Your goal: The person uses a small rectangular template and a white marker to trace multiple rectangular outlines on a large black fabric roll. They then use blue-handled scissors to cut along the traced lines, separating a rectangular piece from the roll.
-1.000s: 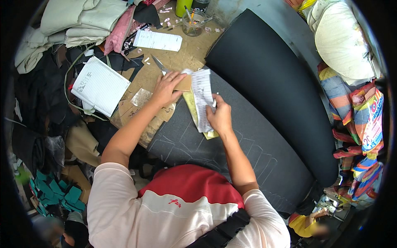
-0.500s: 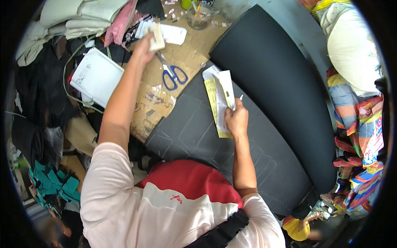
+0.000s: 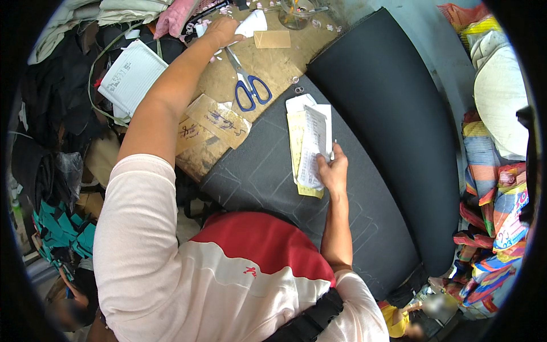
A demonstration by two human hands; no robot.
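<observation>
My left hand is at the far edge of the cardboard-covered table, its fingers closed on a white slip of paper that looks bent. Beside it lies a small tan rectangular piece. Blue-handled scissors rest just nearer to me, blades toward that hand. My right hand grips a loose stack of white and yellow papers over the dark fabric, thumb on top. A thin white pen-like stick pokes out by its fingers.
Chalk-marked dark fabric spreads from a thick black roll on the right. An open notebook sits at left among dark cloth. A clear cup with pens stands at the back. Colourful sacks line the right wall. Other people show at the lower corners.
My left hand has set the small tan piece down and moved onto the white slip. In my right hand the papers now lie flatter and spread out. The view has shifted slightly.
</observation>
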